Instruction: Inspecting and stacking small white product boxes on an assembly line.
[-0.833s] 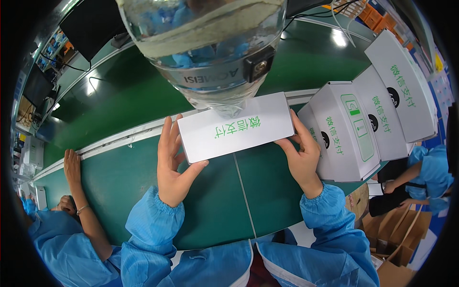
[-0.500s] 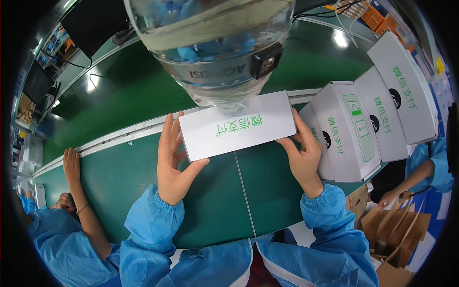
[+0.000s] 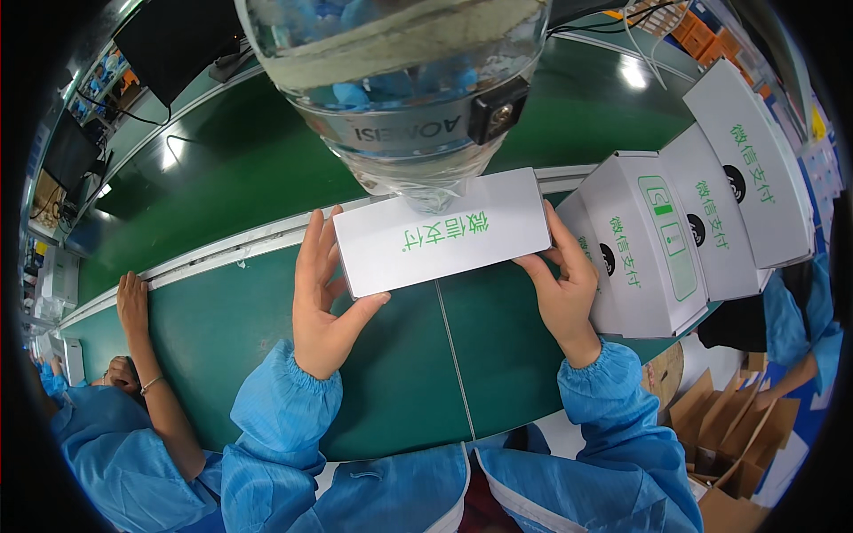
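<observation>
Between my two hands is a white cardboard box (image 3: pixel 382 262) with green print, slightly tilted over the green work surface. My left hand (image 3: pixel 327 306) grips its left end, thumb at the lower edge and fingers along the side. At the right end my right hand (image 3: pixel 567 289) holds it, thumb below and fingers against the side. A big clear, rounded object (image 3: pixel 391 98) with a grey band and a black block hangs in front, its crumpled plastic-like tip covering part of the box's upper edge.
White boxes (image 3: pixel 662 253) with green print stand stacked at my right. On the left, a co-worker's hand (image 3: pixel 133 306) rests by the metal rail (image 3: pixel 204 258). Lower right, another person's arm (image 3: pixel 791 380) reaches toward brown cartons (image 3: pixel 729 426). A dark monitor (image 3: pixel 173 53) stands far left.
My hands and the white box hold almost still. The person at the right has shifted, and their hand has moved down to the brown cartons.
</observation>
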Available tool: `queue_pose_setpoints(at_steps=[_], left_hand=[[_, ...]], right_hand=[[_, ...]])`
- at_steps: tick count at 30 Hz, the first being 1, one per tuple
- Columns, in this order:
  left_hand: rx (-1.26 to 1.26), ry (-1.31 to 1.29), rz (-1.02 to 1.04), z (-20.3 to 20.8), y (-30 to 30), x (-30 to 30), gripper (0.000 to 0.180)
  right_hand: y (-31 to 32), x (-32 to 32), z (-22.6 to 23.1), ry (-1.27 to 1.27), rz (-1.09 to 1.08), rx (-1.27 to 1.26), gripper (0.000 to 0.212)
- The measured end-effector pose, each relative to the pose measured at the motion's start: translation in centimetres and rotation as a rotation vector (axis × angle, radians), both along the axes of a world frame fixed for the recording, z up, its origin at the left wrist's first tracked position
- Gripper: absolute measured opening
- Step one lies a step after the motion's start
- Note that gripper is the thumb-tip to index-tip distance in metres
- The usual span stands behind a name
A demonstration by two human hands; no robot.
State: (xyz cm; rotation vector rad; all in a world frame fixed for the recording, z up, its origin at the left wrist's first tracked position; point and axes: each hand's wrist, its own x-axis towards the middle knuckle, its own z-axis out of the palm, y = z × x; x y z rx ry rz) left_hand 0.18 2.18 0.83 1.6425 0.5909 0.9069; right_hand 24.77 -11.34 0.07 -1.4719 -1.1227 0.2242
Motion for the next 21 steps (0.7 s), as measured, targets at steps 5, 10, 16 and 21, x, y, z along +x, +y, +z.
queue_pose_setpoints(at_steps=[5,10,16,21], left_hand=[[-0.06,0.001,0.018,0.3,-0.3,-0.2,0.105],[0.181,0.252,-0.03,-0.7,1.6,-0.2,0.111],[0.013,0.109,0.035,-1.3,1.1,-0.3,0.107],[0.186,0.176,0.194,-0.1,-1.1,-4.7,0.101]], right_hand=[[-0.2,-0.2,-0.1,0.001,-0.002,-0.006,0.06],[-0.6,0.6,-0.5,0.028,-0.012,-0.064,0.063],[0.2,0.2,-1.1,-0.035,0.093,-0.091,0.06],[-5.2,-1.6,1.5,-0.471,0.105,0.118,0.054]])
